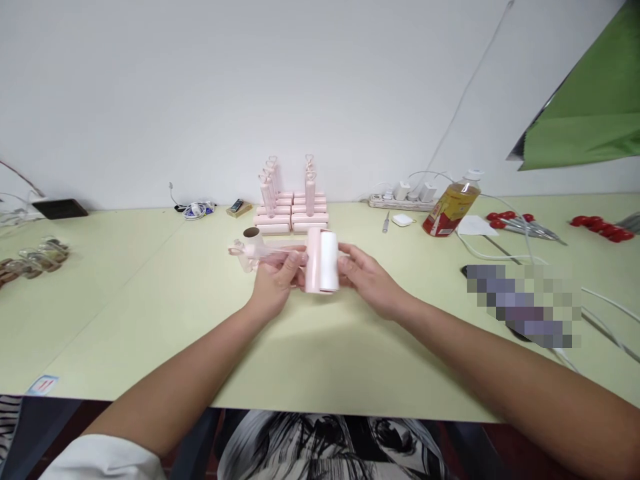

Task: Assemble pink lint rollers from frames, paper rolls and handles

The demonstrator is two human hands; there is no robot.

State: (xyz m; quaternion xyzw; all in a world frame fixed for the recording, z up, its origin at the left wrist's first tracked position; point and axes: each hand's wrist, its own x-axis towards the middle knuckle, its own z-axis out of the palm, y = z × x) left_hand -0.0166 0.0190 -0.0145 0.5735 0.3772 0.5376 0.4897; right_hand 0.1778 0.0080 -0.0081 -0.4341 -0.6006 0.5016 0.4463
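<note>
Here at the bench, the left hand (274, 283) is closing its fingers around the pink shell (313, 261), and a clear handle (275, 254) is poking out on the left. The right hand (367, 279) is forming a narrow grip, thumb and fingertips pressing on the white roll (329, 261). Shell and roll are sitting side by side over the middle of the table (300, 360), touching; whether the roll is seating in the shell, I'm not able to tell.

For good handling, I'm judging, both hands should be keeping the two pieces parallel, the right hand pinching lightly so the roll isn't denting, the left steadying the shell and sparing that thin handle.

Now the edges! A standing tube (253, 239) is crowding the left hand's far side, and the rows of pink holders (310, 219) are waiting farther off, clear handles rising above them. A bottle (451, 208) is standing far right; a pixelated object (517, 307) is lying beyond the right forearm. The better room is opening toward the near edge, between the forearms.
</note>
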